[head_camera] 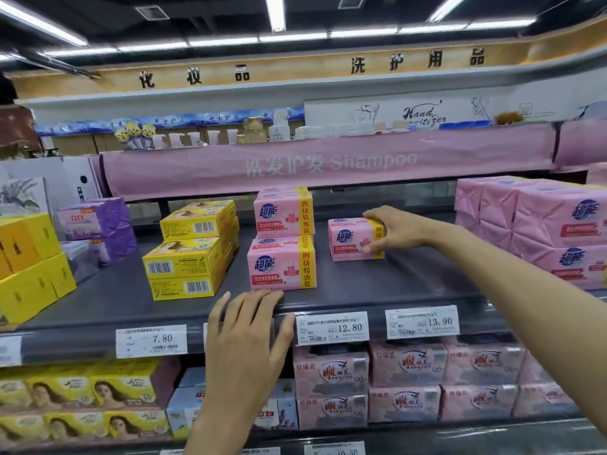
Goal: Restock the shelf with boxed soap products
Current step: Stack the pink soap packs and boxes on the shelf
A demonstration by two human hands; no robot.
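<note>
1. Head view shows me the right grip (397, 229) closed round a pink soap box (349, 239), with the fingers over its top right end and the thumb against the front face.
2. That box is pink with a blue logo, a red label strip, and a yellow band of red characters down its right end. It stands long side forward toward the back of the dark shelf (410, 284). It is right of a stack of two matching boxes (282, 238) and apart from it. I cannot tell whether its base is fully down.
3. The left grip (246, 336) lies open, palm down on the shelf's front lip, with its fingertips just in front of the lower stacked box.
4. Yellow soap boxes (193, 247) with barcodes stand left of the stack, and pink wrapped packs (542, 224) fill the far right.
</note>
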